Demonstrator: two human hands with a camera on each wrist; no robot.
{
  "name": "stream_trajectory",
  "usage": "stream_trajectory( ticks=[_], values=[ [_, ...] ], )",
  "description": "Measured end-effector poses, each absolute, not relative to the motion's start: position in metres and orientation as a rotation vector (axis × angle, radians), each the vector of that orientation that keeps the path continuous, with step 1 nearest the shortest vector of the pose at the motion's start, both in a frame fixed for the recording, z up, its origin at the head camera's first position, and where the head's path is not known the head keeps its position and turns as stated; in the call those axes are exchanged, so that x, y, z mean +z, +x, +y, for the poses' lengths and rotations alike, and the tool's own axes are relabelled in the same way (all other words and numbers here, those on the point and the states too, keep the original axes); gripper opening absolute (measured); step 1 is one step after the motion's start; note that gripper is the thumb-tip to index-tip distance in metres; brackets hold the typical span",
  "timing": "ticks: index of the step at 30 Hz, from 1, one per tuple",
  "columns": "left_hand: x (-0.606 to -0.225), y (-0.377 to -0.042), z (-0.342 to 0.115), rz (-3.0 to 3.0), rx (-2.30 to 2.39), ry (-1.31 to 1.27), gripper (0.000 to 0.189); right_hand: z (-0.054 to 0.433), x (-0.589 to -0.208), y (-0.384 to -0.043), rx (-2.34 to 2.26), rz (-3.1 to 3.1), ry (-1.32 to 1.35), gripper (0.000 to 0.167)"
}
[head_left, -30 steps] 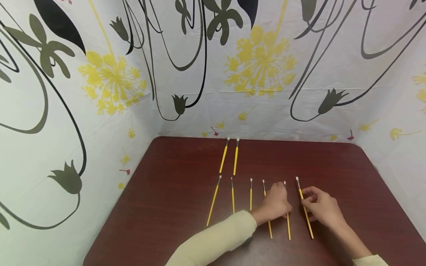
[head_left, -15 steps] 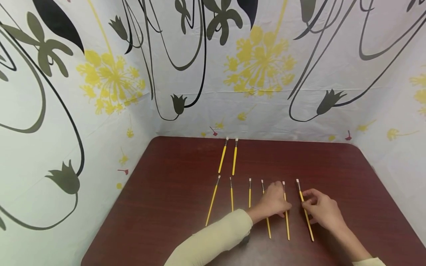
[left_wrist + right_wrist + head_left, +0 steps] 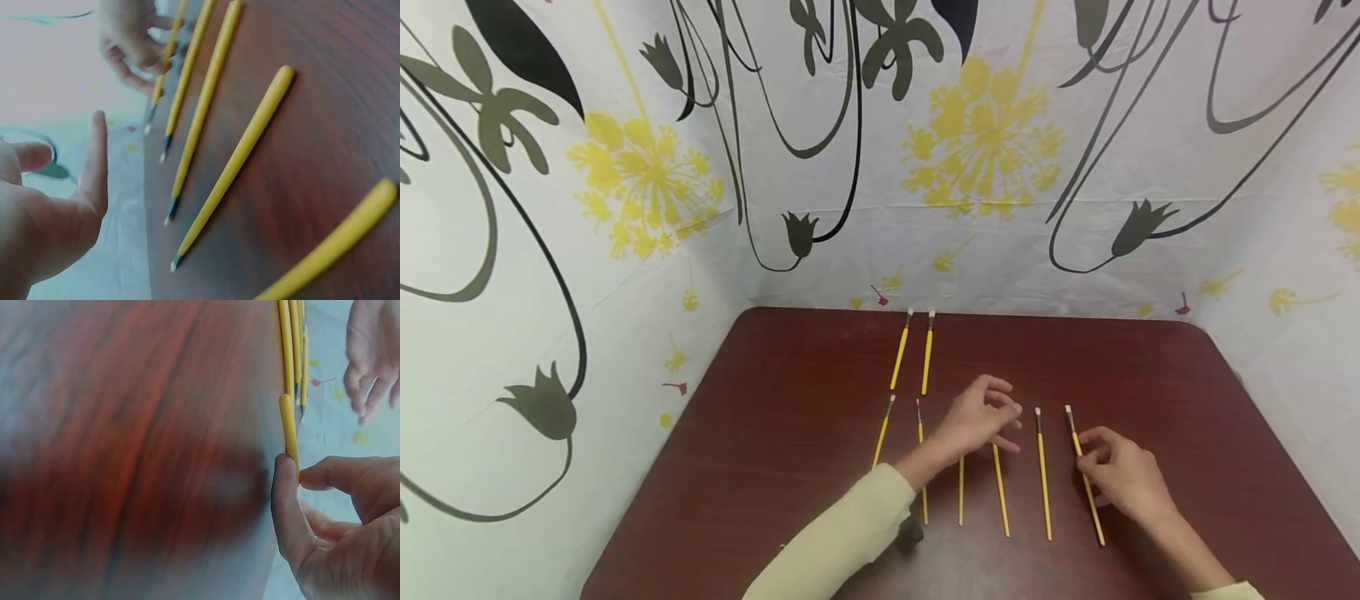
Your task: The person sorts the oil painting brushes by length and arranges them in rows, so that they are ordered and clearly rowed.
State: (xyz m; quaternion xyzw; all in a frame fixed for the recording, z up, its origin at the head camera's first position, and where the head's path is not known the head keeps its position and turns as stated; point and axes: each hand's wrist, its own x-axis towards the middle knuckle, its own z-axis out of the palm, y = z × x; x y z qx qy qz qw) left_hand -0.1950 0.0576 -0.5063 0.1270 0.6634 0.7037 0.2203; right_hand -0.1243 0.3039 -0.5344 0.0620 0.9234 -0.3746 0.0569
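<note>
In the head view my right hand (image 3: 1127, 475) pinches the rightmost paintbrush (image 3: 1092, 508), yellow-handled with a pale tip, between thumb and fingers. The right wrist view also shows that grip on the paintbrush (image 3: 289, 425). My left hand (image 3: 977, 421) hovers over the middle of the row, fingers loosely spread and holding nothing. It hides the upper parts of two paintbrushes below it. Between the hands lies another paintbrush (image 3: 1044, 483), fully visible. The left wrist view shows the left hand (image 3: 56, 219) apart from the slanting paintbrushes (image 3: 234, 165).
Two more paintbrushes, a left one (image 3: 899, 358) and a right one (image 3: 927, 362), lie near the back edge of the dark red table (image 3: 760, 450). The row's leftmost paintbrush (image 3: 883, 429) is partly behind my left sleeve (image 3: 842, 533). A patterned cloth (image 3: 850, 183) hangs behind.
My left hand has let go of the second paintbrush from the right, lifted and moved left. The right hand stays on the rightmost paintbrush, which has shifted slightly nearer me.
</note>
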Motion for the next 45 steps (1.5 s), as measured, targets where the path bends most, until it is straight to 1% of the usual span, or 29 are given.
stream_trajectory(
  ticks=[7,14,18,24,28,41,45],
  values=[
    [-0.496,-0.207,0.022,1.544,2.186,0.254,0.027,0.300,-0.535,-0.122,-1.023,2.878,0.147,0.036],
    [-0.490,-0.215,-0.009,1.406,2.347,0.175,0.018,0.295,-0.534,-0.120,-0.877,2.992,0.047,0.034],
    [-0.490,-0.218,-0.027,1.410,2.367,0.167,0.024,0.295,-0.535,-0.121,-0.828,3.025,0.029,0.033],
    [-0.487,-0.226,-0.051,1.430,2.420,0.131,0.021,0.293,-0.535,-0.121,-0.848,2.990,0.049,0.032],
    [-0.485,-0.231,-0.067,1.476,2.452,0.100,0.026,0.292,-0.534,-0.120,-0.863,2.976,0.058,0.032],
    [-0.494,-0.239,-0.107,1.602,2.501,-0.009,0.028,0.295,-0.535,-0.117,-0.869,2.984,0.088,0.038],
    [-0.494,-0.239,-0.117,1.687,2.479,-0.003,0.032,0.296,-0.536,-0.116,-0.875,2.993,0.068,0.038]
  ],
)
